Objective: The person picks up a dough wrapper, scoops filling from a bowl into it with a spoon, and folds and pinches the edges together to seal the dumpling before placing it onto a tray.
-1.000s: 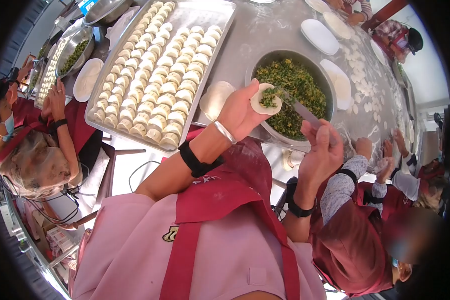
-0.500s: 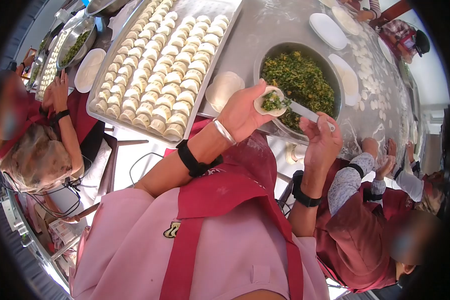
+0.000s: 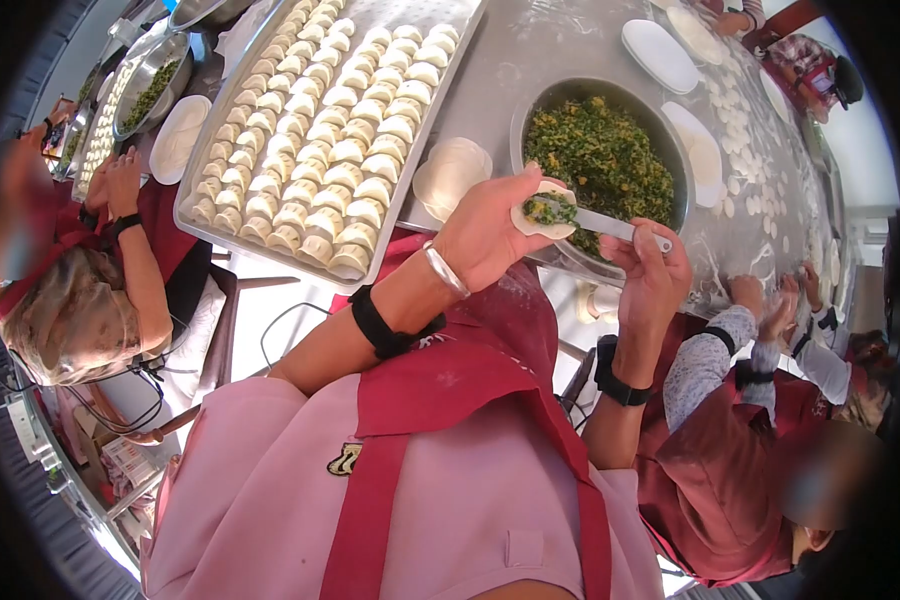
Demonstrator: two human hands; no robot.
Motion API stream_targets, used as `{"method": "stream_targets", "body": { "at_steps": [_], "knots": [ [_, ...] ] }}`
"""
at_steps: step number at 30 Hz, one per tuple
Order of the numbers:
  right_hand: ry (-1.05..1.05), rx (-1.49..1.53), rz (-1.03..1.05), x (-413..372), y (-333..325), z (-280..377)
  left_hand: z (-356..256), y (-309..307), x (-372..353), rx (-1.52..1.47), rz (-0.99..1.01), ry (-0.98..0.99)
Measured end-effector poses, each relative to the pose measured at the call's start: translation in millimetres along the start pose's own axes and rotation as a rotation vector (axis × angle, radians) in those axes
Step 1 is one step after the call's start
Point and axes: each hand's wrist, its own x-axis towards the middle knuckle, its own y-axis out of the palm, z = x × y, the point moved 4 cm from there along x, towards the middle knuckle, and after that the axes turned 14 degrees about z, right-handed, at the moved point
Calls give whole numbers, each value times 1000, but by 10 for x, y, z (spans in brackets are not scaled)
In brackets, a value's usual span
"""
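Note:
My left hand (image 3: 485, 235) holds a round dumpling wrapper (image 3: 543, 210) with a dab of green filling on it, over the near rim of a metal bowl (image 3: 530, 100) full of chopped green filling. My right hand (image 3: 652, 275) grips a flat metal spatula (image 3: 615, 224) whose tip rests on the filling in the wrapper. A small stack of blank wrappers (image 3: 452, 175) lies on the table just left of the bowl.
A large metal tray (image 3: 450, 80) packed with several rows of folded dumplings sits to the left. White plates (image 3: 660, 55) and scattered wrappers cover the far table. Other people in red aprons sit at my left (image 3: 80, 290) and right (image 3: 740, 440).
The spatula has carried filling from the bowl onto the wrapper. My right hand has drawn closer to my left, and both sit slightly lower toward me.

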Motion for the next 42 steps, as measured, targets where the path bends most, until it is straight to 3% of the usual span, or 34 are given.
{"method": "stream_targets", "body": {
  "at_steps": [13,16,19,22,24,26,29,35,42],
  "knots": [
    [62,78,-27,-30,-6,-77,6,-72,5,34,-4,9],
    [-29,43,-63,-89,-77,24,2,-119,11,10,-16,22],
    [-149,-142,-239,-256,-132,317,-28,-137,9,41,-17,41],
    [-179,-513,-79,-315,-211,243,-63,-32,-6,92,-33,23],
    [-274,-1031,81,-359,-57,160,-62,25,-13,88,-36,12],
    [-273,-1151,213,-393,68,-47,-46,50,-13,51,-21,15],
    [-312,-1147,277,-430,225,113,-47,135,-55,64,28,19],
    [-649,-1036,229,-462,582,458,10,320,-117,45,94,-30],
    [-691,-916,151,-391,632,411,64,393,-230,121,53,-25]
  ]
}}
